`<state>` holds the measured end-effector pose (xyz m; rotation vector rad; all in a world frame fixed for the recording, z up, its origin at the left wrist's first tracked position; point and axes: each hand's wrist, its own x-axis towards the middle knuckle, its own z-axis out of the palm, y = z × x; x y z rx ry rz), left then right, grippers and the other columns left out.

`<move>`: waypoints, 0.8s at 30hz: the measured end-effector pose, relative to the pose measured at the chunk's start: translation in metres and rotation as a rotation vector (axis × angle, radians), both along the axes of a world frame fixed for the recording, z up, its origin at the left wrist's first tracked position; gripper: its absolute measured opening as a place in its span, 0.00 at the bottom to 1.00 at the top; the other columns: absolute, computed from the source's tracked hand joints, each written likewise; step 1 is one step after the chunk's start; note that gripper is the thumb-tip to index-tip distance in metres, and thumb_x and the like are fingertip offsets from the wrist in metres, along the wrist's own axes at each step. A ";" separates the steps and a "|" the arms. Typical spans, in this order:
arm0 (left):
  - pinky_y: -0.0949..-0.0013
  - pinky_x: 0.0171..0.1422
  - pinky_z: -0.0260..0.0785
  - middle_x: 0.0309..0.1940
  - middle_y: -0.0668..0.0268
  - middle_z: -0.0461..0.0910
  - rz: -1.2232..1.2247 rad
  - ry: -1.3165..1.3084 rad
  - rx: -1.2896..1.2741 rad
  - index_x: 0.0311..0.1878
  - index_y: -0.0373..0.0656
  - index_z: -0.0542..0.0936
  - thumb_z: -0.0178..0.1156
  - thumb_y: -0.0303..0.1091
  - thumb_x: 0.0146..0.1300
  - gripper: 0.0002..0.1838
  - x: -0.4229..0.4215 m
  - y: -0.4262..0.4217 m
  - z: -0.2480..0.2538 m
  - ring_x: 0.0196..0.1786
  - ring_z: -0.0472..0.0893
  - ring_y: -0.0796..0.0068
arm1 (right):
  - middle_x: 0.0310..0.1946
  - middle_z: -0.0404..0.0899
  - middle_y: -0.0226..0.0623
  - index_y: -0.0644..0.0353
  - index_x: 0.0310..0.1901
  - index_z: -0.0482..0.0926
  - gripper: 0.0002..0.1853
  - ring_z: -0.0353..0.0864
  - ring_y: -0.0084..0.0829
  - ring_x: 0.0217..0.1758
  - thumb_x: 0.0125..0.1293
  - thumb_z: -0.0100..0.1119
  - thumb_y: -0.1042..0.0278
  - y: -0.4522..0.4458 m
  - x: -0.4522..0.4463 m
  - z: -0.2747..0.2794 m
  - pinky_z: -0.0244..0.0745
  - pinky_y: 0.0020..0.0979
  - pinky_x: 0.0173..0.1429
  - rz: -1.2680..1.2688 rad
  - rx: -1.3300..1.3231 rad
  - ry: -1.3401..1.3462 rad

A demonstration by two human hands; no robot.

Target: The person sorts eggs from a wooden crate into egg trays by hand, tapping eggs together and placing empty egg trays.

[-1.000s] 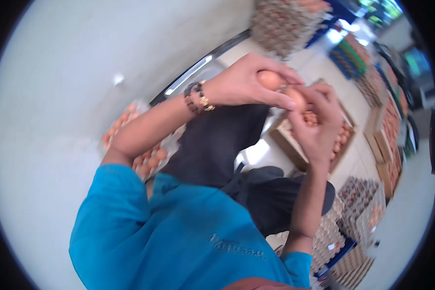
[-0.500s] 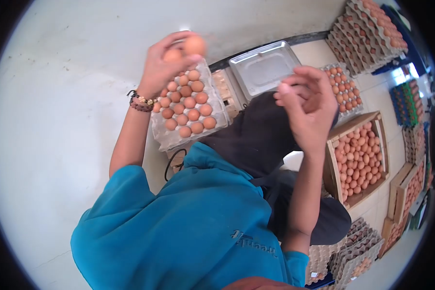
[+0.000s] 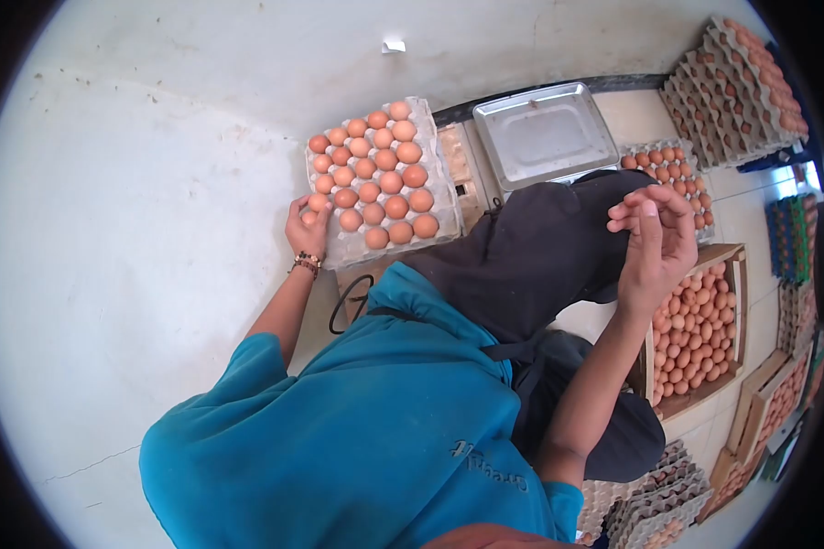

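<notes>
1. Two eggs (image 3: 314, 209) in the curled grasp of the left hand (image 3: 308, 231), low beside the egg tray (image 3: 448, 220), left of centre.
2. At right, in the right hand (image 3: 655, 242): raised, wrist bent, fingers released, loosely curved.

Our L hand's (image 3: 308, 233) fingers hide pt. of an egg (image 3: 309, 218); our R forearm (image 3: 595, 384) covers pt. of the crate (image 3: 742, 302). Shirt print (image 3: 493, 467): approx. illegible to us, too sm.
</notes>
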<state>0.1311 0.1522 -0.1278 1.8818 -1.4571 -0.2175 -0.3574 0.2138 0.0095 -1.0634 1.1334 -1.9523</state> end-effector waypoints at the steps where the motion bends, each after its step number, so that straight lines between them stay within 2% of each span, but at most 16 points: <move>1: 0.63 0.59 0.73 0.46 0.53 0.84 -0.034 -0.069 -0.016 0.50 0.36 0.80 0.75 0.40 0.55 0.24 0.001 0.000 0.000 0.49 0.83 0.63 | 0.36 0.81 0.44 0.71 0.49 0.75 0.08 0.84 0.30 0.33 0.73 0.54 0.78 0.000 0.000 0.000 0.83 0.26 0.35 0.002 -0.008 -0.005; 3: 0.63 0.59 0.73 0.46 0.53 0.84 -0.106 -0.208 -0.050 0.48 0.36 0.82 0.74 0.41 0.55 0.23 0.004 -0.004 -0.002 0.49 0.82 0.62 | 0.36 0.81 0.45 0.71 0.49 0.75 0.08 0.85 0.30 0.33 0.73 0.53 0.77 0.000 0.000 -0.002 0.83 0.27 0.35 0.001 -0.018 -0.008; 6: 0.63 0.55 0.73 0.44 0.56 0.82 -0.093 -0.218 0.016 0.45 0.36 0.83 0.71 0.42 0.60 0.18 0.014 -0.004 -0.007 0.48 0.81 0.66 | 0.37 0.81 0.46 0.71 0.50 0.74 0.08 0.85 0.32 0.34 0.75 0.50 0.76 0.002 0.000 -0.003 0.83 0.28 0.35 0.002 -0.035 -0.035; 9: 0.63 0.51 0.72 0.43 0.59 0.79 0.196 0.492 0.350 0.50 0.38 0.81 0.65 0.44 0.65 0.19 0.026 -0.010 0.004 0.49 0.79 0.69 | 0.38 0.80 0.48 0.71 0.51 0.74 0.11 0.85 0.34 0.35 0.77 0.45 0.74 0.006 -0.005 -0.003 0.82 0.28 0.36 0.038 -0.070 -0.149; 11: 0.65 0.49 0.71 0.44 0.60 0.79 0.135 1.030 0.207 0.55 0.39 0.79 0.61 0.46 0.68 0.22 0.042 -0.012 -0.006 0.48 0.78 0.72 | 0.39 0.80 0.50 0.71 0.52 0.74 0.12 0.85 0.36 0.35 0.77 0.43 0.73 0.010 -0.012 -0.005 0.82 0.28 0.37 0.081 -0.095 -0.271; 12: 0.65 0.48 0.70 0.44 0.60 0.79 0.101 1.295 0.120 0.57 0.39 0.77 0.59 0.48 0.69 0.23 0.044 -0.011 -0.004 0.47 0.78 0.74 | 0.39 0.80 0.50 0.71 0.52 0.73 0.14 0.83 0.37 0.36 0.78 0.41 0.69 0.012 -0.017 -0.006 0.79 0.29 0.37 0.068 -0.064 -0.289; 15: 0.64 0.53 0.71 0.45 0.58 0.80 0.090 1.129 0.165 0.65 0.38 0.71 0.56 0.52 0.71 0.29 0.039 -0.005 -0.004 0.48 0.78 0.72 | 0.39 0.80 0.48 0.71 0.52 0.73 0.16 0.81 0.36 0.37 0.78 0.42 0.66 0.016 -0.023 -0.003 0.77 0.30 0.37 0.091 -0.129 -0.398; 16: 0.63 0.55 0.71 0.46 0.58 0.81 0.043 0.866 0.157 0.65 0.38 0.71 0.56 0.52 0.71 0.30 0.043 -0.002 -0.009 0.49 0.78 0.71 | 0.39 0.79 0.47 0.70 0.51 0.74 0.17 0.80 0.36 0.37 0.78 0.42 0.63 0.018 -0.027 -0.005 0.75 0.31 0.39 0.073 -0.116 -0.399; 18: 0.61 0.59 0.71 0.48 0.57 0.82 -0.080 0.349 0.151 0.65 0.37 0.73 0.57 0.53 0.71 0.31 0.052 0.005 -0.025 0.51 0.79 0.69 | 0.38 0.79 0.46 0.70 0.50 0.75 0.16 0.80 0.36 0.38 0.78 0.43 0.64 0.022 -0.042 -0.010 0.76 0.32 0.40 -0.048 -0.100 -0.346; 20: 0.60 0.63 0.71 0.53 0.56 0.82 -0.200 0.082 0.220 0.64 0.36 0.75 0.59 0.52 0.71 0.30 0.030 0.016 -0.001 0.55 0.79 0.66 | 0.37 0.80 0.47 0.70 0.48 0.76 0.13 0.81 0.36 0.38 0.77 0.47 0.67 0.037 -0.075 -0.014 0.77 0.33 0.43 -0.284 -0.083 -0.283; 21: 0.63 0.60 0.72 0.55 0.55 0.82 -0.241 0.058 0.165 0.61 0.36 0.79 0.60 0.49 0.71 0.26 0.012 0.021 0.008 0.56 0.80 0.66 | 0.37 0.81 0.47 0.70 0.47 0.77 0.11 0.82 0.35 0.37 0.75 0.51 0.69 0.050 -0.098 -0.017 0.78 0.33 0.43 -0.402 -0.097 -0.245; 22: 0.65 0.59 0.73 0.54 0.54 0.82 -0.224 0.147 0.174 0.61 0.36 0.78 0.61 0.46 0.70 0.25 0.015 0.022 -0.005 0.55 0.81 0.65 | 0.37 0.80 0.44 0.69 0.47 0.77 0.11 0.81 0.35 0.39 0.75 0.52 0.69 0.067 -0.127 -0.023 0.78 0.32 0.44 -0.545 -0.077 -0.192; 23: 0.65 0.59 0.73 0.54 0.53 0.82 -0.226 0.022 0.188 0.61 0.35 0.79 0.63 0.44 0.69 0.25 0.019 0.023 -0.006 0.54 0.81 0.64 | 0.38 0.79 0.42 0.69 0.47 0.77 0.11 0.80 0.34 0.41 0.74 0.53 0.69 0.089 -0.155 -0.027 0.78 0.32 0.45 -0.687 -0.060 -0.140; 24: 0.64 0.57 0.74 0.54 0.54 0.82 -0.250 0.025 0.061 0.61 0.34 0.78 0.65 0.42 0.68 0.25 0.025 0.024 -0.019 0.53 0.81 0.65 | 0.35 0.80 0.42 0.69 0.45 0.77 0.10 0.81 0.33 0.37 0.73 0.54 0.68 0.114 -0.180 -0.030 0.79 0.31 0.42 -0.870 -0.077 -0.221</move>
